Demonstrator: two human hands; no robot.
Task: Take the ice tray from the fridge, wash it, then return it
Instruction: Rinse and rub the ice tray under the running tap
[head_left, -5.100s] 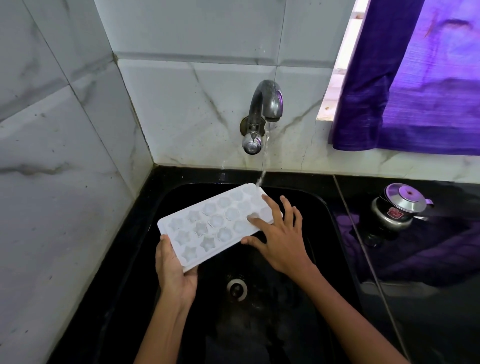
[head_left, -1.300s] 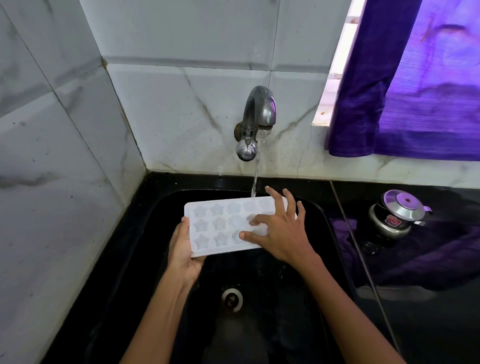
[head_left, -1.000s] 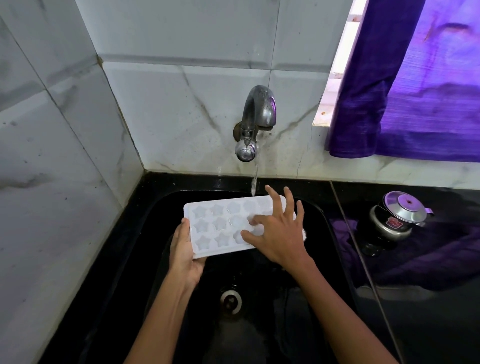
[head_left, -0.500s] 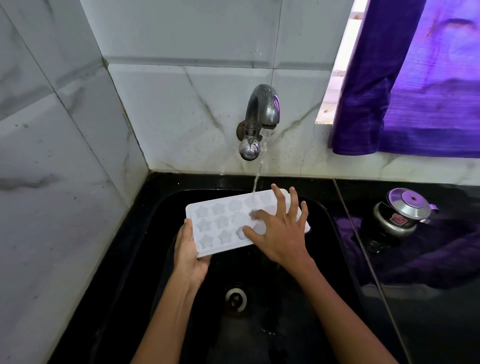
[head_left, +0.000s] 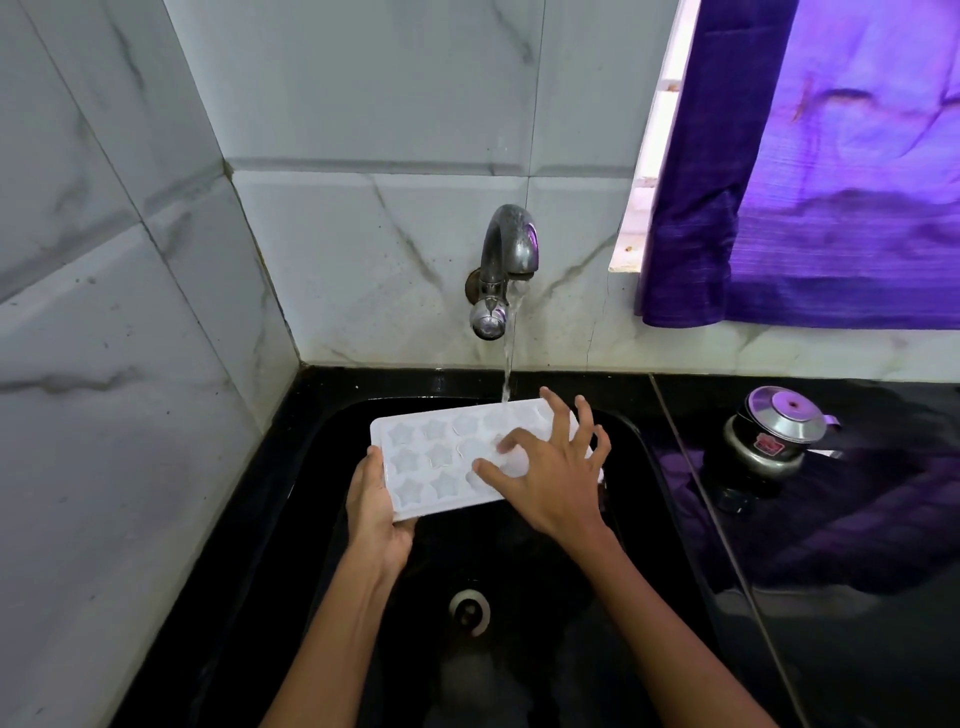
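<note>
A white ice tray (head_left: 431, 457) with star-shaped cells hangs over the black sink (head_left: 649, 467), its far edge under the running water from the metal tap (head_left: 506, 260). My left hand (head_left: 376, 512) grips the tray's near left end, thumb on top. My right hand (head_left: 550, 478) lies on the tray's right half with fingers spread; the index fingertip and thumb rub inside cells. The tray's right end is hidden under that hand.
The sink drain (head_left: 470, 610) lies below the tray. A small steel pot with a lid (head_left: 774, 436) stands on the black counter at the right. A purple curtain (head_left: 810, 182) hangs over the window. Marble-tiled walls close the left and back.
The tray has levelled and shifted so its far edge sits under the stream. My right hand keeps rubbing over the cells on the right half; my left hand keeps its hold.
</note>
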